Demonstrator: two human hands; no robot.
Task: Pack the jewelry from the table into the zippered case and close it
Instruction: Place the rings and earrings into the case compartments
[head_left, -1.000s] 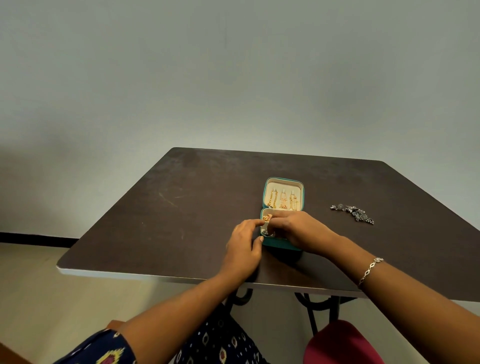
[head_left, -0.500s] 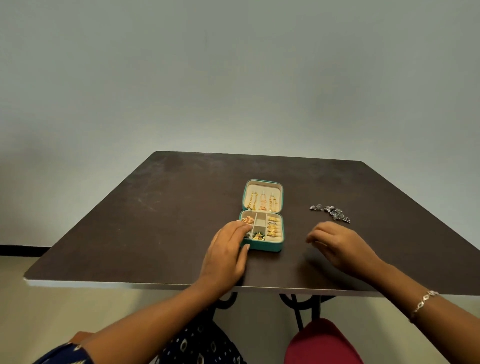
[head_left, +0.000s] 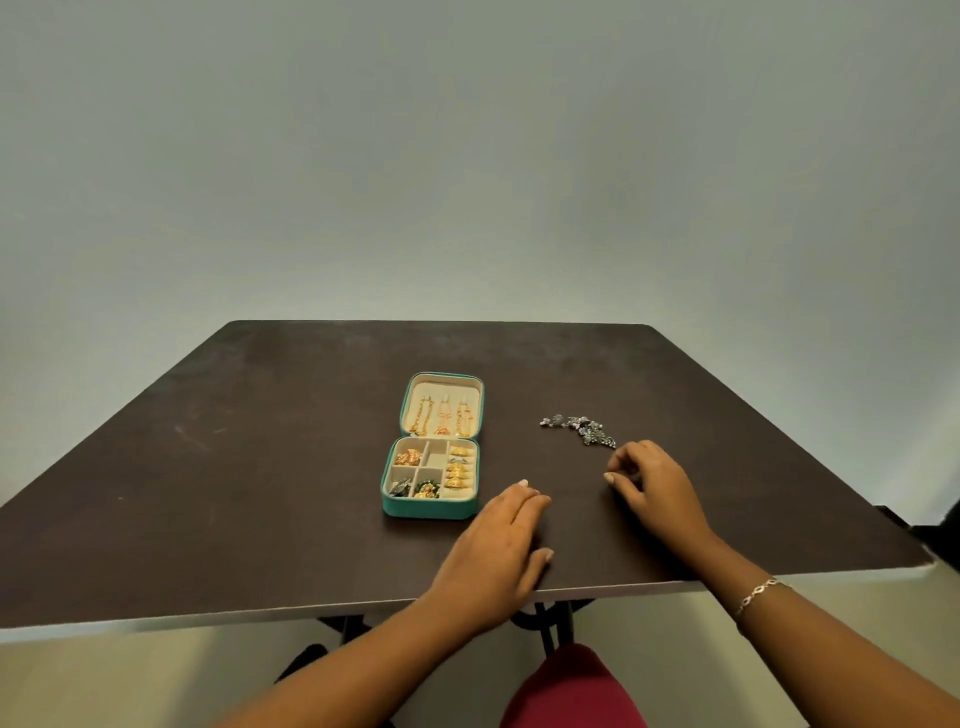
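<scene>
Two hands rested on the dark tabletop (head_left: 234, 467): left hand (head_left: 493, 556) flat near the open teal zippered case (head_left: 428, 510), centre frame; right hand (head_left: 654, 488) loosely curled, empty, just below the silver jewelry cluster (head_left: 579, 428).

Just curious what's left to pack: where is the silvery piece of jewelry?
In the head view, the silvery chain jewelry lies loose on the dark brown table, right of the open teal zippered case, just beyond the right hand.

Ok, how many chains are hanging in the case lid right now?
3, side by side in the open lid: left chain, middle chain, right chain. None looks hidden.
</scene>
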